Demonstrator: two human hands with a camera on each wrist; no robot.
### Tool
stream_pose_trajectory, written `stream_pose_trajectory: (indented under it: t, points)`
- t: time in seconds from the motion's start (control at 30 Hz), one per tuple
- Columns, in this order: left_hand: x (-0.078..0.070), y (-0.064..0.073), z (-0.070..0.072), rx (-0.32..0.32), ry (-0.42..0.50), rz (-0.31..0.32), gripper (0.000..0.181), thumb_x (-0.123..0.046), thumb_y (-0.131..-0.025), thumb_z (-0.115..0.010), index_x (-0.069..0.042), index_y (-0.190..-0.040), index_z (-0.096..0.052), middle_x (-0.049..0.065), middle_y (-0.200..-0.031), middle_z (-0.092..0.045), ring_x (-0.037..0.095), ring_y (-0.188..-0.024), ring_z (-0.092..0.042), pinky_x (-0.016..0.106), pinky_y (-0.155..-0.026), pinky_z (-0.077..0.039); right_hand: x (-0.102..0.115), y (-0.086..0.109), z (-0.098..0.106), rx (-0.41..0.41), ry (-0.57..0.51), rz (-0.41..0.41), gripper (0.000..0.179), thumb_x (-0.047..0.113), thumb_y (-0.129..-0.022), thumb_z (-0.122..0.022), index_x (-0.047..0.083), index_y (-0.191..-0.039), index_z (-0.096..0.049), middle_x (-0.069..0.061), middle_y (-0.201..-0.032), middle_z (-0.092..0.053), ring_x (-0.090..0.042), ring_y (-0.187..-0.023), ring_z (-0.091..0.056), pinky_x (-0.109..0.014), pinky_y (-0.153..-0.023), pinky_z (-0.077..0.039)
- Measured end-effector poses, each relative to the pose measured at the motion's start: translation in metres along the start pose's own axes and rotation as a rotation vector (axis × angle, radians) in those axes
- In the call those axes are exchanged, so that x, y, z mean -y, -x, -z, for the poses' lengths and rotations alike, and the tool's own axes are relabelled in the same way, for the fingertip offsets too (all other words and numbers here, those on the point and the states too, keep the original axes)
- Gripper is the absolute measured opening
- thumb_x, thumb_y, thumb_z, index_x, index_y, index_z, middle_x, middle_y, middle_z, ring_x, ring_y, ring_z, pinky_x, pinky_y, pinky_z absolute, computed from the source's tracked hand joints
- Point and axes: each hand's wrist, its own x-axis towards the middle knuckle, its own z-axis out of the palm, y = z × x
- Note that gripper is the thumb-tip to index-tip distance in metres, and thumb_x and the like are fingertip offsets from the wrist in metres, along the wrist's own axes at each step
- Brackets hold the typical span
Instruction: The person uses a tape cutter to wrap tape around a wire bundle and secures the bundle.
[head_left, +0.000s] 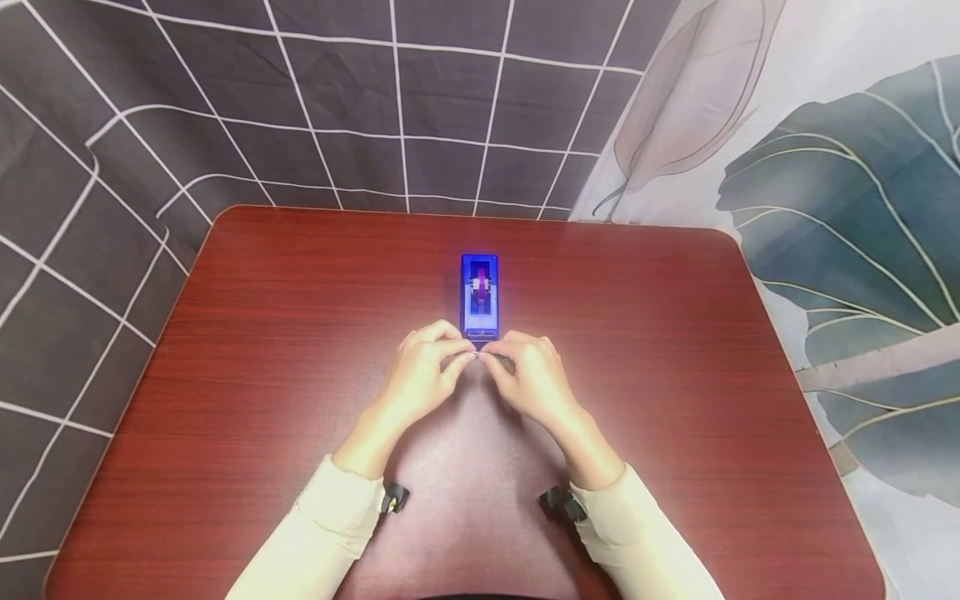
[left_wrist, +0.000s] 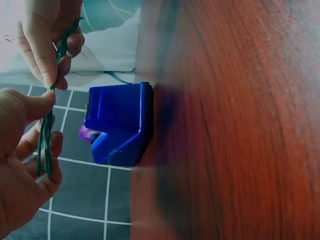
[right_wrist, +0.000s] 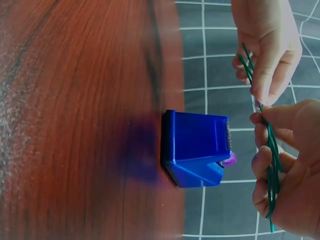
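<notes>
A bundle of thin green strands [left_wrist: 47, 142] is pinched between thumb and fingers by both hands, which meet close together at its middle. My left hand [head_left: 422, 371] grips it from the left and my right hand [head_left: 534, 377] from the right. In the right wrist view the strands [right_wrist: 270, 142] run along the fingers, with loose ends sticking out on both sides. Just beyond the fingertips stands a blue tape dispenser [head_left: 481, 323], upright on the table, with a purple roll [head_left: 482, 285] in it. The exact kind of strand cannot be told.
The reddish-brown wooden table [head_left: 300, 275] has rounded corners. Behind it hangs a dark grey cloth with a white grid [head_left: 442, 92]. A leaf-patterned curtain [head_left: 862, 192] hangs at the right. Small black devices sit at both wrists.
</notes>
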Motion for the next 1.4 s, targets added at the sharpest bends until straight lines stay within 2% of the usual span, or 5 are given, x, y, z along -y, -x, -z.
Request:
stream_pose_trajectory:
  t: [0.33, 0.6, 0.93, 1.13, 1.4]
  points:
    - [0.016, 0.009, 0.0, -0.021, 0.111, 0.091, 0.012, -0.01, -0.086, -0.08, -0.004, -0.097, -0.079, 0.004, -0.091, -0.072, 0.02, -0.079, -0.068, 0.037, -0.074, -0.055, -0.005, 0.002, -0.002, 0.004, -0.047, 0.001, 0.007, 0.008, -0.088, -0.074, 0.005, -0.093, -0.079, 0.001, -0.071, -0.06, -0.01, -0.058, -0.047, -0.032, -0.056, -0.042]
    - [0.03, 0.015, 0.003, 0.041, 0.182, 0.167, 0.008, -0.004, -0.086, -0.079, 0.001, -0.093, -0.078, 0.008, -0.09, -0.071, 0.023, -0.083, -0.068, 0.036, -0.077, -0.057, -0.018, 0.004, -0.008, 0.12, -0.085, -0.068, 0.01, 0.004, -0.089, -0.073, 0.005, -0.099, -0.076, -0.001, -0.081, -0.064, -0.015, -0.068, -0.054, -0.032, -0.063, -0.049]
    - [0.037, 0.021, 0.003, 0.275, 0.057, 0.198, 0.013, -0.001, -0.083, -0.079, 0.0, -0.096, -0.077, 0.009, -0.091, -0.074, 0.026, -0.088, -0.07, 0.041, -0.086, -0.057, -0.031, 0.009, -0.013, 0.269, 0.004, -0.131, 0.014, 0.012, -0.086, -0.08, 0.007, -0.099, -0.077, -0.006, -0.094, -0.074, -0.023, -0.084, -0.067, -0.044, -0.082, -0.054]
    - [0.038, 0.023, 0.001, 0.333, -0.015, 0.214, 0.012, -0.004, -0.082, -0.082, -0.004, -0.093, -0.079, 0.006, -0.09, -0.074, 0.024, -0.086, -0.071, 0.041, -0.086, -0.056, -0.036, 0.008, -0.016, 0.351, 0.021, -0.174, 0.012, 0.013, -0.085, -0.081, 0.009, -0.096, -0.077, -0.002, -0.087, -0.072, -0.015, -0.073, -0.064, -0.039, -0.075, -0.055]
    - [0.036, 0.024, -0.001, 0.37, -0.044, 0.238, 0.011, -0.004, -0.081, -0.082, -0.005, -0.091, -0.079, 0.003, -0.088, -0.071, 0.023, -0.087, -0.068, 0.04, -0.084, -0.055, -0.039, 0.006, -0.021, 0.408, 0.011, -0.22, 0.008, 0.013, -0.084, -0.082, 0.013, -0.087, -0.074, 0.004, -0.079, -0.066, -0.012, -0.073, -0.061, -0.037, -0.076, -0.054]
